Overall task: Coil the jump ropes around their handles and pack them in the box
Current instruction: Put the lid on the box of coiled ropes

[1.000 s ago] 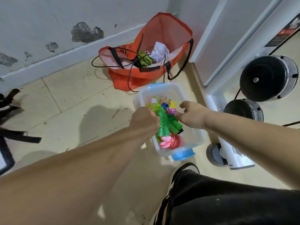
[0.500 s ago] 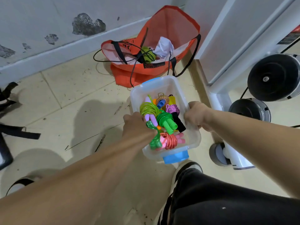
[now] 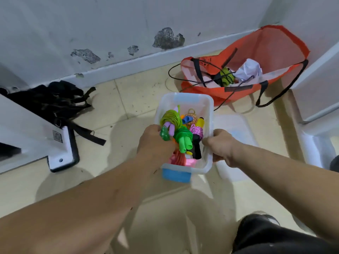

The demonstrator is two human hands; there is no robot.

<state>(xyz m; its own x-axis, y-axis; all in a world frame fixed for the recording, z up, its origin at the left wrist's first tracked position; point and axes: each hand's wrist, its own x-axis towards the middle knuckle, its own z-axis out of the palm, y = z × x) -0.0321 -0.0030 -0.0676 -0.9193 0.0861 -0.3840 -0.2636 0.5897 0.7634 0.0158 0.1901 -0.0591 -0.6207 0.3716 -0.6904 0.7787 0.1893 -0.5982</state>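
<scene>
Right now everything hangs on the box (image 3: 185, 99), a clear plastic tub with blue latches at both short ends, which sits squarely between the two hands above the tiled floor (image 3: 128, 99). Its long axis runs away from the person, the far end pointing toward the orange bag (image 3: 271, 52) against the wall, the near end toward the person's knee. The right hand (image 3: 221, 146) is curled closed around the box's right-hand rim, thumb over the edge. The left hand (image 3: 156, 142) is at the opposite rim, fingers bent; whether it is gripping that rim or pressing on the ropes I cannot tell, since it hides its own fingertips. Both hands are equally close, each touching the box.

Inside the box lie the jump ropes (image 3: 180, 136), already bundled: a lime-green coil with lilac handles at the left side, a darker green one in the middle, a pink-and-purple braided one toward the right, a reddish coil at the near end. They heap up to the rim. Just beside the box on its right lies a clear lid (image 3: 236, 129) on the floor, so closing looks like the likely next step
</scene>
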